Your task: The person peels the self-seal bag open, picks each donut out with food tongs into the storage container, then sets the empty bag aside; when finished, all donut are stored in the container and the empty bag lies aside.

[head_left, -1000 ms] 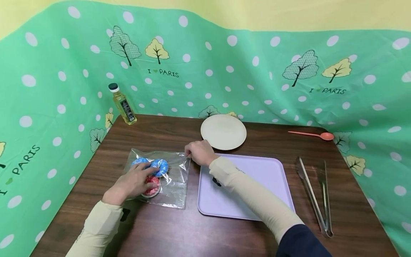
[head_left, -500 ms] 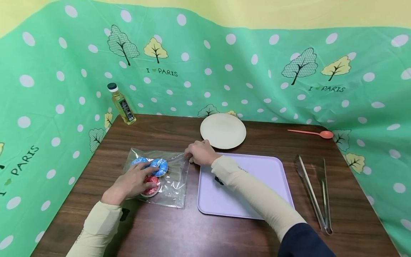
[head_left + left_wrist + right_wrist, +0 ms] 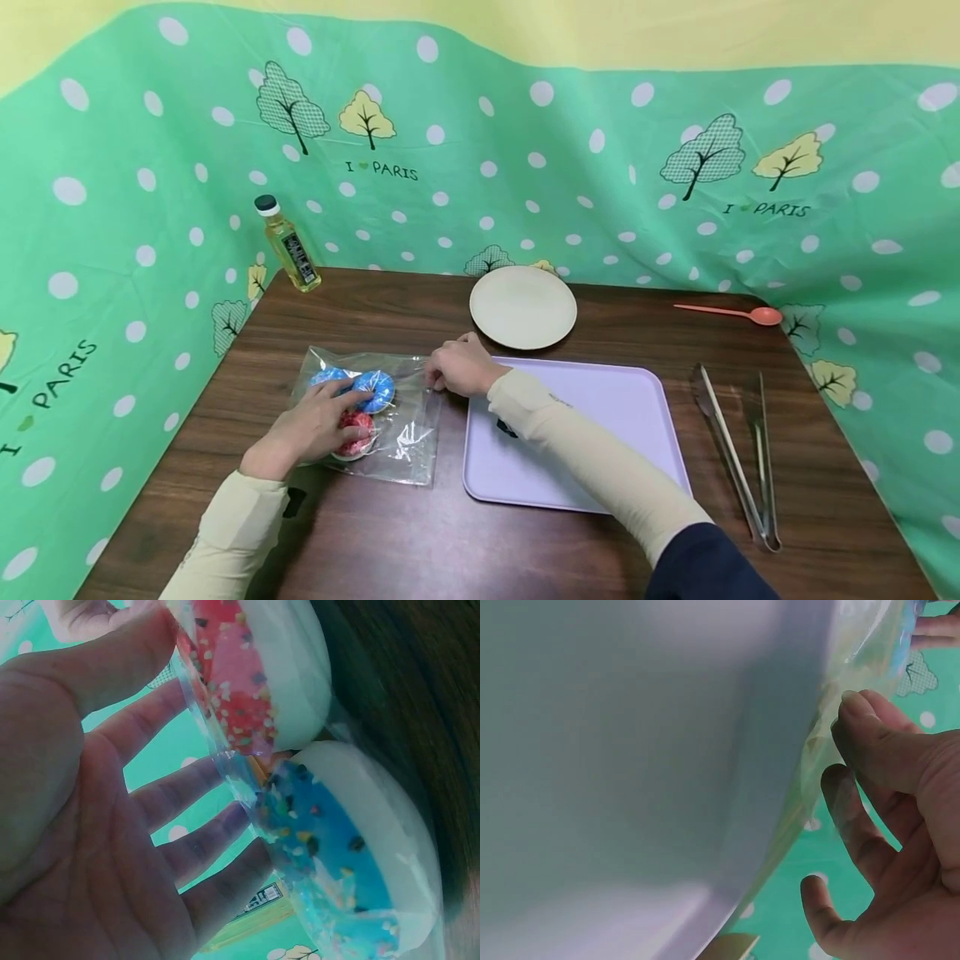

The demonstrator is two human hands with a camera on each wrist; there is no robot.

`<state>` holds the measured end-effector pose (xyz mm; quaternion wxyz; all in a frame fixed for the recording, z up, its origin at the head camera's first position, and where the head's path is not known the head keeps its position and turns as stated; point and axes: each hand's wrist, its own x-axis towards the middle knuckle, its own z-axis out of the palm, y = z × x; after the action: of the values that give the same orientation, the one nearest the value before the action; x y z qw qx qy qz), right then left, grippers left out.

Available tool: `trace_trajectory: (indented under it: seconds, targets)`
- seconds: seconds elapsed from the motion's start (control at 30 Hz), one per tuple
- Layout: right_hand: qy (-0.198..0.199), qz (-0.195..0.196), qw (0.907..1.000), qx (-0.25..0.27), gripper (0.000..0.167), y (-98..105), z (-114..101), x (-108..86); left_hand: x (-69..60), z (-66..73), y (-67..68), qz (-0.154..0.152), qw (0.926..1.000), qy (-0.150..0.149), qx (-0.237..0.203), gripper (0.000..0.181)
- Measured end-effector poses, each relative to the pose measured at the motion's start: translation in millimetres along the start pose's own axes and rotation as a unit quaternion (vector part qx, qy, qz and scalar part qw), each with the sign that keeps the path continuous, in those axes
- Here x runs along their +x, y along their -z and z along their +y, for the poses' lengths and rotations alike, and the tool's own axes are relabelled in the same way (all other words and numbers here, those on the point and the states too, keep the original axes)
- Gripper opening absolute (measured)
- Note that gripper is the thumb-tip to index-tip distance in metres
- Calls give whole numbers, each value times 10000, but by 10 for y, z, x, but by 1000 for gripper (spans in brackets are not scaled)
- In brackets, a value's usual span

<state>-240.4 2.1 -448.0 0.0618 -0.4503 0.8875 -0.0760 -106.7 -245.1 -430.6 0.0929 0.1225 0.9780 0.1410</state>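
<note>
A clear plastic bag lies flat on the table, left of a lilac tray. Inside it are two blue-iced doughnuts, the nearer one fully visible, and a pink-red one with sprinkles. My left hand rests on the doughnuts through the plastic; in the left wrist view its fingers stretch nearly straight against the red doughnut and a blue one. At the bag's right edge, my right hand pinches the plastic between thumb and index finger, as the right wrist view also shows.
Behind the tray stands a round cream plate. Metal tongs lie to the tray's right, and an orange spoon is near the far right corner. A bottle of yellow liquid stands at the far left corner.
My right hand has shifted slightly left and towards me along the bag's right edge. The left hand stays on the doughnuts.
</note>
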Motion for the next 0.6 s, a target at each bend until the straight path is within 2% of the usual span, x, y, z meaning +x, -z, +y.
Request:
trace_trajectory:
  seconds: [0.3,0.6]
  targets:
    - [-40,-1,9999,115,22,25,92,-125,-19,-20,14,-14,10000,49,-23,60]
    - [327,-262,9991,-26,13,-56,-136,-114,-6,8,-7,-73,9999,70,-68,60]
